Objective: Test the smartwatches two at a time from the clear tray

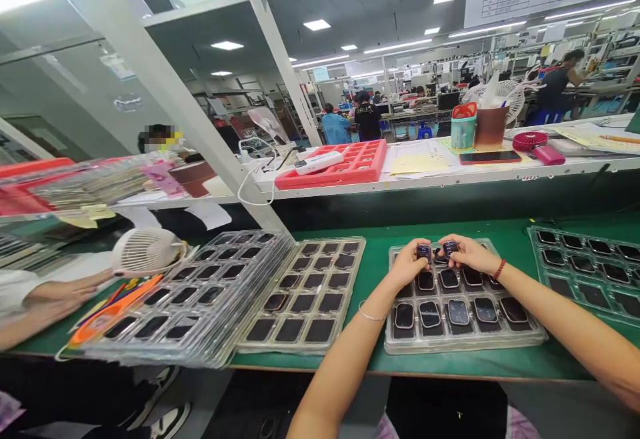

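Note:
My left hand point(407, 267) grips a strapless smartwatch point(424, 252) with a lit screen, at the far edge of a clear plastic tray point(465, 345). Just to the right, my right hand point(470, 254) has a second smartwatch point(451, 247) between thumb and fingers, its screen also lit. Both watches are held up over the tray's back row, partly covering it. In the tray's front rows lie several watch bodies point(459, 313) with dark glass faces, each in its own pocket. My forearms reach in from either side of this tray.
Left of my tray is another clear tray point(303, 344), mostly with vacant dark pockets, then a tall tray stack point(160, 355). A further watch tray point(590, 282) stands right. A co-worker's hands point(70, 292) rest near a white fan point(147, 251). A shelf point(425, 182) runs behind.

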`<state>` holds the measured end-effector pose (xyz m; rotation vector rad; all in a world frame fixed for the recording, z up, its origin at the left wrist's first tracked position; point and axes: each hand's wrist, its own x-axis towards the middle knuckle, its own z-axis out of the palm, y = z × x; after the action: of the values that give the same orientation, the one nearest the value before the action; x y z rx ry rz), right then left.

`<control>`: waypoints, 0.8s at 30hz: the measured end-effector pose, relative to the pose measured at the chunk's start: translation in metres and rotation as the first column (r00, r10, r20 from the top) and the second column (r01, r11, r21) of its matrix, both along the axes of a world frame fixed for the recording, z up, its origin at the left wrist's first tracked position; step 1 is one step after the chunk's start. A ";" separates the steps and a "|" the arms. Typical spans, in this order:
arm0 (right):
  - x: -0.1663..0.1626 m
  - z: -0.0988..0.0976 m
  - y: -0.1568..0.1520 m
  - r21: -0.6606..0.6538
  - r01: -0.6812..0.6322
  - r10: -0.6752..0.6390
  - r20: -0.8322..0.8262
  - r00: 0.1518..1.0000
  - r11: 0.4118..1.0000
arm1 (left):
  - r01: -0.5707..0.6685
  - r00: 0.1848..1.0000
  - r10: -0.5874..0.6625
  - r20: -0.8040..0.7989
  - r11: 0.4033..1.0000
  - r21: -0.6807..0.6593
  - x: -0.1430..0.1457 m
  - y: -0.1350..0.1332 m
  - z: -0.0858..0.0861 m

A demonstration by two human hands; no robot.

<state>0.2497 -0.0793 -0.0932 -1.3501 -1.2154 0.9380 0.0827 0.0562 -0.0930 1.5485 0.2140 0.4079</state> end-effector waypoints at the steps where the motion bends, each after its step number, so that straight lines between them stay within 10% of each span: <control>1: 0.000 0.000 0.000 -0.003 0.002 -0.002 0.001 1.000 1.000 | -0.002 1.000 0.002 -0.001 1.000 0.004 0.000 0.000 0.000; 24: 0.001 0.001 0.002 -0.060 0.029 -0.028 0.017 0.999 0.998 | -0.012 1.000 0.013 -0.008 0.999 0.047 0.000 0.003 -0.005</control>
<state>0.2504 -0.0770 -0.0925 -1.4211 -1.1852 0.9518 0.0825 0.0595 -0.0978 1.5959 0.2218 0.4194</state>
